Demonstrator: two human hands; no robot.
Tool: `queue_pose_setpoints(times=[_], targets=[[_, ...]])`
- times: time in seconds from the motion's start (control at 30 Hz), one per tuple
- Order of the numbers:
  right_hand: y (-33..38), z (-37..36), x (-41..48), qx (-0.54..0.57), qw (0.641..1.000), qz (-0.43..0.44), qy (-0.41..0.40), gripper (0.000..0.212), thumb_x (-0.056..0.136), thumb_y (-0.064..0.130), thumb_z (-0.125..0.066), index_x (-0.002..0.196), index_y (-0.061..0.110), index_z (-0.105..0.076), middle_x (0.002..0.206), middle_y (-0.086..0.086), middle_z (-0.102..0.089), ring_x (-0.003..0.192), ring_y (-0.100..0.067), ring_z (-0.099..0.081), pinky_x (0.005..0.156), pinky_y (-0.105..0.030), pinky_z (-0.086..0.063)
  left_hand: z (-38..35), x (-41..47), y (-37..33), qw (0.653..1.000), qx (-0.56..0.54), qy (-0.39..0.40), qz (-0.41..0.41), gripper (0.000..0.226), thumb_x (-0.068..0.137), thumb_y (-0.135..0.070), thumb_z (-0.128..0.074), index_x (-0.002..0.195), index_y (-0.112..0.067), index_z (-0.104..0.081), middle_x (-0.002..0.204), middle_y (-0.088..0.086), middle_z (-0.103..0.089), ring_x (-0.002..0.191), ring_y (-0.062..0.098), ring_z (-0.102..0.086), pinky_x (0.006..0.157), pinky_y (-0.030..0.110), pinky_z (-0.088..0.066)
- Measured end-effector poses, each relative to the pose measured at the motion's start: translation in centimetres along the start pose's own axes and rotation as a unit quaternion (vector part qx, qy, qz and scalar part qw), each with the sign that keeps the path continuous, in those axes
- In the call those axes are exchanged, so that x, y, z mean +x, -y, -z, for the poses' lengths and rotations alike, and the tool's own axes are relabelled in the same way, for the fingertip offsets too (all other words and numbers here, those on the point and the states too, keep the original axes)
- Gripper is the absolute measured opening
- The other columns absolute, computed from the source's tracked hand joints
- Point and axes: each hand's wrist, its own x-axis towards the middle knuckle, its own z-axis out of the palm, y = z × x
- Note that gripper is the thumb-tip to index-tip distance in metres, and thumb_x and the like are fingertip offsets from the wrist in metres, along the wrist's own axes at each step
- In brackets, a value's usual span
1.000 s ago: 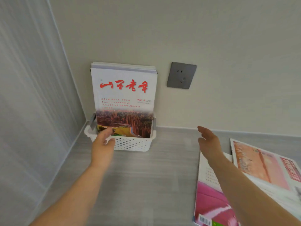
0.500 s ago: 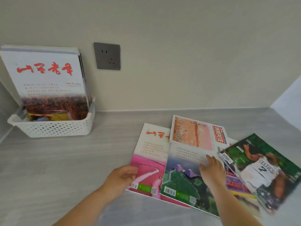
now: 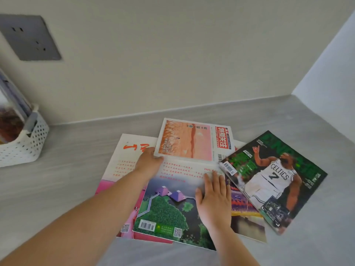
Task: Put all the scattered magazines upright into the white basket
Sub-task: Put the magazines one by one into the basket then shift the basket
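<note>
Head view, grey wood-grain surface [image 3: 76, 169].

White perforated plastic basket [image 3: 26, 144] sits at the left end by the back edge, partly cut off by the frame. Upright magazines [image 3: 10, 121] stand in it.

A loose pile lies flat toward the back-right of the surface, well apart from the basket.
- Lowest on the left: pink-and-white magazine with red characters [image 3: 123, 169].
- Over it: magazine with green island cover [image 3: 167, 212].
- On top, nearest the back edge: orange desert-cover magazine [image 3: 184, 141].
- On the right: dark green basketball magazine [image 3: 272, 181], overlapping a purple-and-yellow magazine [image 3: 244, 208] that is mostly covered.

Left hand [image 3: 149, 164] — at the near-left corner of the orange desert-cover magazine, touching it. Its grip cannot be told, as the fingers are hidden behind the back of the hand.

Right hand [image 3: 214, 198] — grip wide, fingers straight and together. The palm lies flat on the green island cover near its right edge, and the hand holds nothing.

Grey wall socket [image 3: 28, 37] is on the wall above the basket.
</note>
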Motion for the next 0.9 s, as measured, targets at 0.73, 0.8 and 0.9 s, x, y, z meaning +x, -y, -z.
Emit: queue_pose_setpoints(times=[0.73, 0.8, 0.9], targets=[[-0.3, -0.9, 0.3, 0.010, 0.999, -0.009, 0.030, 0.073, 0.092, 0.042, 0.000, 0.109, 0.012, -0.065, 0.116, -0.012, -0.067, 0.106, -0.032, -0.063, 0.109, -0.032, -0.003, 0.7, 4.4, -0.8, 0.989, -0.106, -0.028, 0.096, 0.026, 0.082, -0.011, -0.059, 0.106, -0.001, -0.060, 0.096, 0.013, -0.063, 0.082, 0.027, -0.059, 0.066, 0.030, -0.047], [-0.3, -0.8, 0.2, 0.007, 0.999, -0.011, 0.042, 0.068, 0.093, 0.040, -0.006, 0.107, 0.014, -0.067, 0.114, -0.011, -0.068, 0.105, -0.030, -0.064, 0.104, -0.037, -0.019, 2.4, 3.1, 0.0, 0.980, -0.166, -0.004, 0.112, 0.019, 0.082, -0.006, -0.058, 0.101, -0.003, -0.060, 0.077, 0.008, -0.060, 0.061, 0.019, -0.054, 0.048, 0.022, -0.044], [-0.2, -0.4, 0.1, 0.010, 0.999, -0.013, 0.042, 0.052, 0.080, 0.040, -0.030, 0.106, 0.014, -0.067, 0.114, -0.011, -0.068, 0.105, -0.029, -0.064, 0.096, -0.041, -0.045, 4.7, 2.1, 0.9, 0.962, -0.242, -0.018, 0.124, 0.006, 0.084, 0.001, -0.053, 0.082, -0.002, -0.058, 0.069, 0.005, -0.055, 0.051, 0.018, -0.057, 0.033, 0.017, -0.045]])
